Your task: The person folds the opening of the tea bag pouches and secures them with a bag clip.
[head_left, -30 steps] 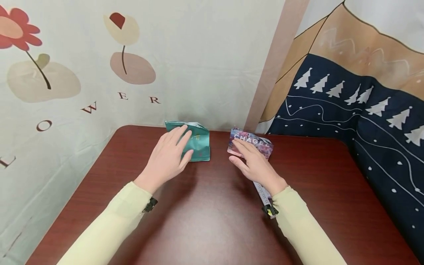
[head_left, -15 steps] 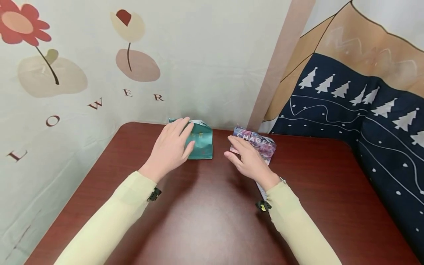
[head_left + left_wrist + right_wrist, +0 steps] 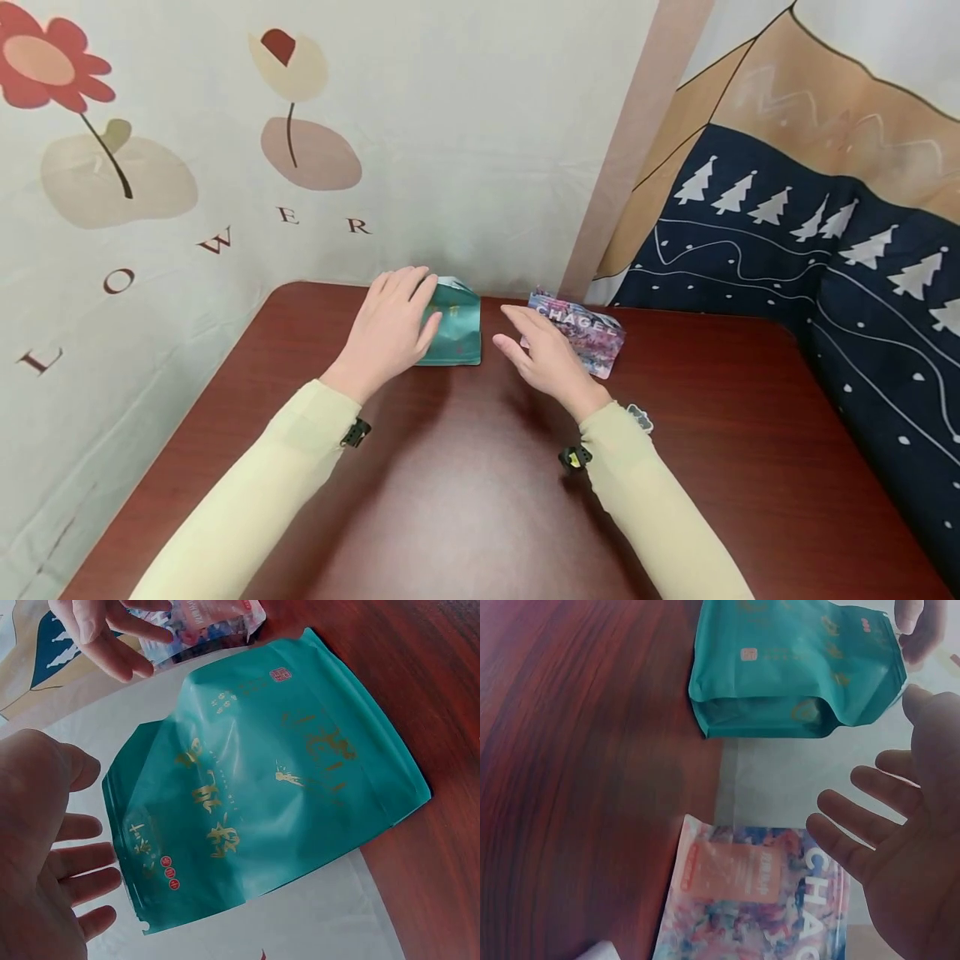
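Note:
A teal foil pouch [image 3: 457, 333] with gold lettering stands at the back of the dark red table. My left hand [image 3: 386, 333] is at its left side, with the fingertips right at the pouch's top edge in the left wrist view. Those fingers [image 3: 86, 859] are relaxed and not curled round it. A purple and pink patterned pouch [image 3: 596, 337], lettered "CHAGE…", stands to the right. My right hand [image 3: 551, 358] hovers in front of its left part, fingers extended and thumb apart, holding nothing. It partly covers that pouch from the head view.
A pale grey object with a scalloped outline [image 3: 639, 418] lies beside my right sleeve, partly hidden. The table [image 3: 465, 500] backs onto a hanging white cloth [image 3: 465, 167] with flower prints. A navy and tan cloth [image 3: 750, 258] borders the right side.
My right hand has moved left, off the front of the patterned pouch, toward the gap between the pouches. My left hand has shifted slightly right relative to the view. Both pouches keep their places.

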A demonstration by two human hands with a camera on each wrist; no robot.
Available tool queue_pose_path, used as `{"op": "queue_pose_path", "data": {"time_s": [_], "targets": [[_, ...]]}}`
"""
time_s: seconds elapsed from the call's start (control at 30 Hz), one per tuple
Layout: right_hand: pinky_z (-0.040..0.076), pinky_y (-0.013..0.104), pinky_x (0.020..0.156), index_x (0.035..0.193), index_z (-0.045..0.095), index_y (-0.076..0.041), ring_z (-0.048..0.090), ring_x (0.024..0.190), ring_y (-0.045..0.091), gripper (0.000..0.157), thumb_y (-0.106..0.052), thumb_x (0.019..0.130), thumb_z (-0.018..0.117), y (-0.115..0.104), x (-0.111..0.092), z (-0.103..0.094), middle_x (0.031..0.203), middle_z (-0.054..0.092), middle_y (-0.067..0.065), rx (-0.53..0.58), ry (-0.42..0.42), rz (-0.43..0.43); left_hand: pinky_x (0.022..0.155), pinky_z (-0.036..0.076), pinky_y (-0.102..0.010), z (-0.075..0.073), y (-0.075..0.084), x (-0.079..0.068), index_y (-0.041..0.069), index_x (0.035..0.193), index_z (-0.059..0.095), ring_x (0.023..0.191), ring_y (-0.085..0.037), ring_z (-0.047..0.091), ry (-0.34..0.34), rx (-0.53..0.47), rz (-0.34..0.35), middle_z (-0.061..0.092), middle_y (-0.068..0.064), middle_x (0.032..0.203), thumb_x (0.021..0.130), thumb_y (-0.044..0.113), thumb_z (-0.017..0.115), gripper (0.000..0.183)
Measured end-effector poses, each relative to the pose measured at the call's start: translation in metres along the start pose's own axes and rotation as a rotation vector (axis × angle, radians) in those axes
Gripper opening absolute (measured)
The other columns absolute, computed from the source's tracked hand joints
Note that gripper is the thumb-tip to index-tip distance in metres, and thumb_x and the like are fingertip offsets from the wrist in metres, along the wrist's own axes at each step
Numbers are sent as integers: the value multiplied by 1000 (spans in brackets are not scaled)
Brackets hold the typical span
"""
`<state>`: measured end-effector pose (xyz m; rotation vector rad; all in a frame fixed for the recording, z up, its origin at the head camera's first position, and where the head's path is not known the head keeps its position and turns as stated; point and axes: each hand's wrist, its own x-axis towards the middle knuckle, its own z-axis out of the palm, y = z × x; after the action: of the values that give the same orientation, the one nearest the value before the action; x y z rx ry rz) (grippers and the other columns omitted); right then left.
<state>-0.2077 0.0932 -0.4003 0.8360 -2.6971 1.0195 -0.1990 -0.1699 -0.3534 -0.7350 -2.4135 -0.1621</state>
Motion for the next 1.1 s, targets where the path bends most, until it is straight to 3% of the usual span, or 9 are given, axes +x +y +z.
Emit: {"op": "queue_pose_path", "data": {"time_s": [0.13, 0.27, 0.53, 0.77, 1.1], "targets": [[47, 47, 110, 151, 52, -5, 51, 139, 30, 52, -32, 106, 59, -1, 7, 7, 151, 53, 15, 10, 32, -38, 106, 41, -52, 2, -1, 2, -7, 131, 60, 121, -39, 56, 10, 4, 4, 62, -23, 128, 94, 15, 69, 44], [43, 47, 113, 148, 56, -5, 54, 137, 29, 48, -29, 106, 59, -3, 12, 14, 148, 56, 14, 8, 78, -71, 105, 41, -52, 4, -3, 3, -7, 129, 61, 116, -39, 57, 17, 3, 5, 63, -22, 123, 94, 14, 70, 43], [46, 46, 111, 145, 58, -3, 57, 134, 29, 46, -26, 106, 61, -5, 20, 21, 145, 59, 14, 63, 114, -83, 102, 43, -52, 9, -5, 11, -7, 121, 64, 105, -38, 57, 21, 13, 1, 61, -21, 111, 94, 11, 67, 32], [46, 45, 110, 145, 58, -2, 57, 134, 30, 45, -25, 106, 59, -4, 27, 25, 144, 60, 15, 79, 128, -76, 98, 41, -54, 10, -6, 20, -3, 118, 65, 99, -39, 53, -14, 22, -42, 57, -19, 106, 97, 12, 64, 26], [46, 47, 110, 145, 58, -2, 57, 133, 31, 45, -26, 107, 59, -2, 33, 25, 144, 59, 16, 97, 105, -53, 94, 42, -54, 18, -14, 24, 1, 119, 67, 98, -36, 52, -102, -48, -109, 58, -16, 106, 101, 13, 62, 22]]}}
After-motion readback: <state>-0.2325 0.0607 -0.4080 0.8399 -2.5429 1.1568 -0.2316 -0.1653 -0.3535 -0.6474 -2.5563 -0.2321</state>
